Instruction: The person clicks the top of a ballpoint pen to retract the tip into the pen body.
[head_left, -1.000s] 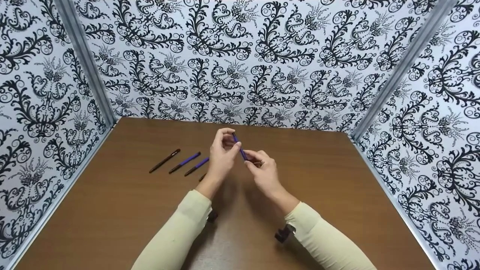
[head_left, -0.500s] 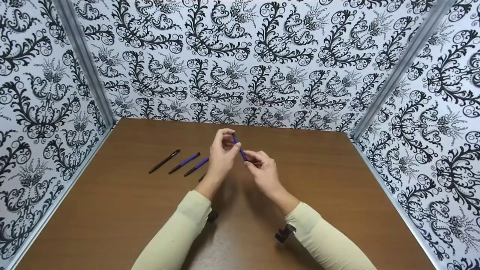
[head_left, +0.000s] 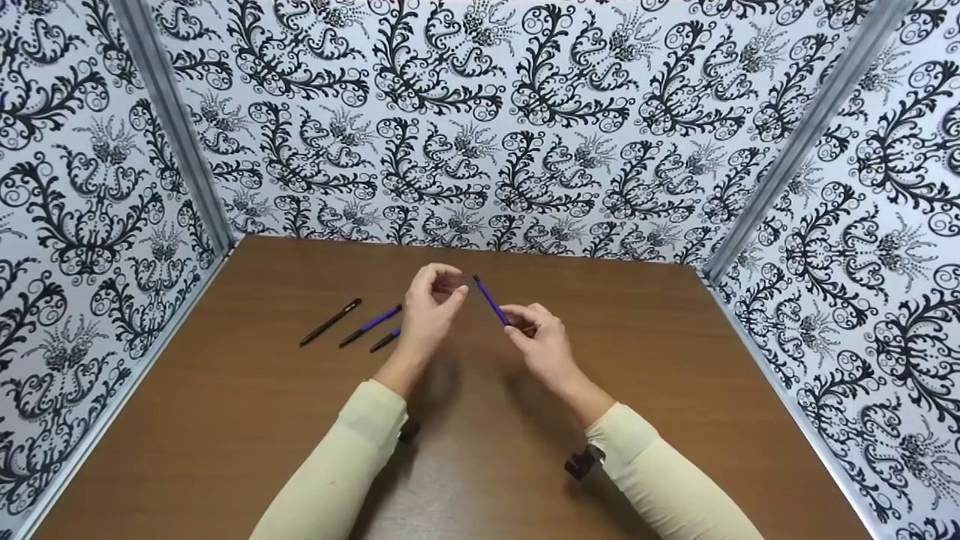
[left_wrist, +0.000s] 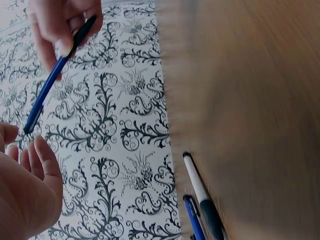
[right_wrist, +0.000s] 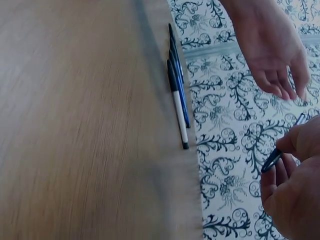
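Observation:
My right hand (head_left: 549,346) pinches a blue pen (head_left: 491,303) with black ends between thumb and fingers, near its lower end. The pen slants up toward my left hand (head_left: 429,315). That hand is empty, its fingers loosely bent and a small gap away from the pen's upper tip. In the left wrist view the held pen (left_wrist: 46,92) shows its clip end close to the left fingertips. Left of the hands lie a black pen (head_left: 330,322), a blue pen (head_left: 370,325) and another blue pen (head_left: 385,340), partly covered by the left hand.
A white pen with a black grip (right_wrist: 180,115) also lies in the row; the left arm hides it in the head view. The brown wooden table (head_left: 247,435) is enclosed by patterned walls (head_left: 465,112) at the back and sides.
The left hand has let go of the blue pen and moved a little left. The right hand has drawn the pen slightly right and down. The pens on the table have not moved.

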